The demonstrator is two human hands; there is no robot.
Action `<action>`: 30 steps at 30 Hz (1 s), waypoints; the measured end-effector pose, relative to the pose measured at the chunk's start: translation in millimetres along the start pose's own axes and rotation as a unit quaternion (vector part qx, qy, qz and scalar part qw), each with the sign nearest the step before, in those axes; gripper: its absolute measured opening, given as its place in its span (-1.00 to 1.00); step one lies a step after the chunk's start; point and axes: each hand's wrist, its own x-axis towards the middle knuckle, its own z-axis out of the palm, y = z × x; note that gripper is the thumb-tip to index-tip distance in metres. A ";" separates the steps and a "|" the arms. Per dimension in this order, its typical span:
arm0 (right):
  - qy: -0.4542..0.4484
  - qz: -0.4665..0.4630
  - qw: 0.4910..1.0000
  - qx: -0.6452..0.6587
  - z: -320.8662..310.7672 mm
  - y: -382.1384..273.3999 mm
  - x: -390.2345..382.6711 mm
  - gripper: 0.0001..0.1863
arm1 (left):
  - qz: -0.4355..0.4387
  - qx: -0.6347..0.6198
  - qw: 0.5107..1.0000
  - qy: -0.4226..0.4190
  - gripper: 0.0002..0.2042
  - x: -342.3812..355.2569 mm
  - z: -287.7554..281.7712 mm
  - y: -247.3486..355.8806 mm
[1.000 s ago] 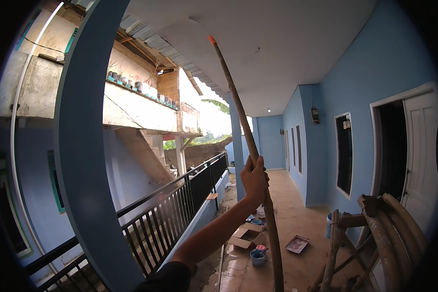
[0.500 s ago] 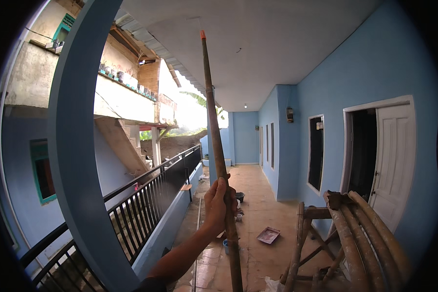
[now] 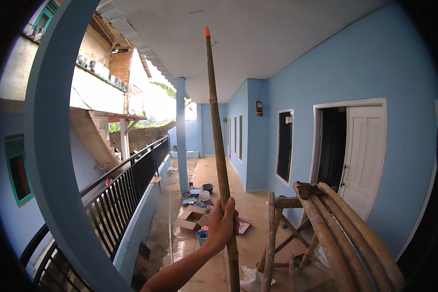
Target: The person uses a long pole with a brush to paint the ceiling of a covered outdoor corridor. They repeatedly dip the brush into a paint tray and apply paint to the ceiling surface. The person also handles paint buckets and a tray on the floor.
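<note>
My left hand (image 3: 222,225) is closed around the lower part of a long bamboo pole (image 3: 218,131), its forearm reaching in from the lower left. The pole stands nearly upright, leaning slightly, with an orange sleeve (image 3: 207,32) on its top end below the white ceiling (image 3: 258,34). Just above that end is a faint pale shape at the ceiling, too indistinct to name. My right hand is out of view.
At the right stands a wooden trestle with thick bamboo poles (image 3: 336,238). On the tiled floor are an open cardboard box (image 3: 192,217), a blue paint bucket (image 3: 202,237) and a tray (image 3: 244,225). A black railing (image 3: 126,192) and blue pillar (image 3: 51,146) line the left.
The view has turned to the right, so the porch shifts left and the floor items show more. My left hand sits lower in view, still holding the bamboo pole.
</note>
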 end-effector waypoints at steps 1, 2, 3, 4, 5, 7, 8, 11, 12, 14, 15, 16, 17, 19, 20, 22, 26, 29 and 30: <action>0.005 0.003 1.000 -0.001 -1.4 2.4 -3.5 -0.72 | 0.002 0.003 1.000 -0.012 -0.70 2.3 5.5 0.2; 0.008 0.006 1.000 -0.001 -2.1 5.2 -5.3 -0.72 | 0.005 0.006 1.000 -0.024 -0.72 5.1 11.1 0.4; 0.013 0.009 1.000 -0.002 -3.7 8.5 -8.9 -0.72 | -0.009 -0.012 0.999 -0.039 -0.70 4.5 16.1 0.2; 0.016 0.012 1.000 -0.001 -5.2 11.7 -11.0 -0.72 | -0.017 -0.020 0.998 -0.060 -0.71 5.7 20.8 0.9; 0.020 0.014 1.000 -0.002 -6.3 15.0 -13.1 -0.71 | -0.001 -0.016 0.996 -0.085 -0.73 6.1 24.5 2.0; 0.026 0.015 1.000 -0.003 -8.3 21.1 -15.1 -0.71 | 0.014 -0.010 0.992 -0.127 -0.73 5.5 29.5 5.2; 0.028 0.016 0.999 -0.004 -9.0 24.3 -15.8 -0.71 | 0.018 -0.008 0.990 -0.143 -0.71 4.3 31.4 6.5; 0.032 0.016 0.999 -0.006 -13.3 32.7 -15.9 -0.70 | 0.017 -0.015 0.988 -0.152 -0.65 -2.6 36.3 4.5; 0.032 0.014 0.999 -0.007 -15.0 35.4 -16.8 -0.70 | 0.030 -0.031 0.987 -0.154 -0.64 -5.2 36.7 1.0; 0.027 0.007 1.000 -0.010 -20.5 37.8 -17.7 -0.70 | 0.024 -0.015 0.995 -0.091 -0.64 -11.6 37.8 -11.9; 0.023 0.000 1.000 -0.013 -23.7 36.3 -16.4 -0.69 | 0.002 -0.010 0.998 -0.058 -0.65 -15.9 36.8 -21.3; 0.019 -0.015 1.000 -0.015 -28.7 30.9 -14.1 -0.69 | 0.011 0.020 1.000 -0.010 -0.64 -18.7 32.3 -31.0; 0.009 -0.042 0.999 -0.012 -33.2 21.1 -8.6 -0.69 | 0.031 0.054 0.998 0.013 -0.66 -24.3 25.6 -41.4; -0.012 -0.149 0.989 0.005 -39.6 -16.2 13.3 -0.68 | 0.065 0.118 0.990 0.048 -0.68 -32.2 6.7 -57.8; -0.016 -0.215 0.976 0.012 -40.7 -43.0 30.7 -0.68 | 0.083 0.144 0.984 0.062 -0.69 -37.5 -4.2 -65.4; 0.036 -0.347 0.937 -0.020 -29.2 -111.4 78.9 -0.65 | 0.106 0.179 0.975 0.080 -0.69 -43.6 -22.3 -76.1; -0.129 -0.335 0.933 0.033 28.0 -253.7 166.5 -0.15 | 0.122 0.147 0.979 0.066 -0.53 -52.0 -53.2 -88.1; -0.162 -0.289 0.943 0.030 93.9 -302.9 205.0 -0.54 | 0.208 0.173 0.960 0.071 -0.30 -59.9 -84.5 -97.2; -0.125 -0.264 0.955 0.045 115.6 -304.5 210.9 -0.52 | 0.165 0.175 0.965 0.100 -0.37 -67.5 -95.8 -102.2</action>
